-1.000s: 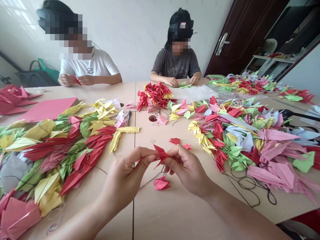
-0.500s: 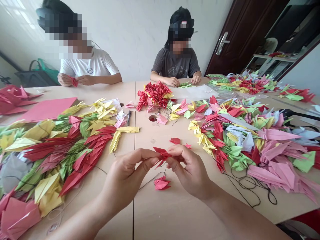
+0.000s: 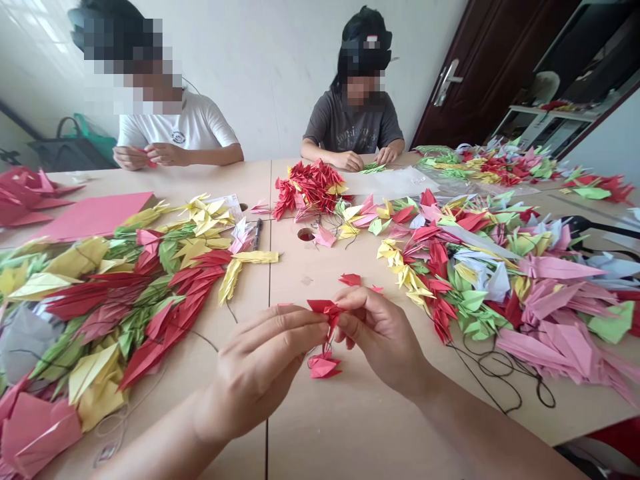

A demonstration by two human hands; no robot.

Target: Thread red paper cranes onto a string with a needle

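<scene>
The left hand and right hand pinch one red folded paper — it sits between their fingertips, over the table. The white shirt and gray shirt have writing — too small to read.

The left hand and right hand are bare, like both slender forearms

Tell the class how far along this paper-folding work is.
Apparently done: many folded shapes in the left pile and right pile. In hand: a red piece, pinched by the right hand, the left hand beside it. Perhaps left: loose red shapes nearby. The total needed isn't visible.
</scene>
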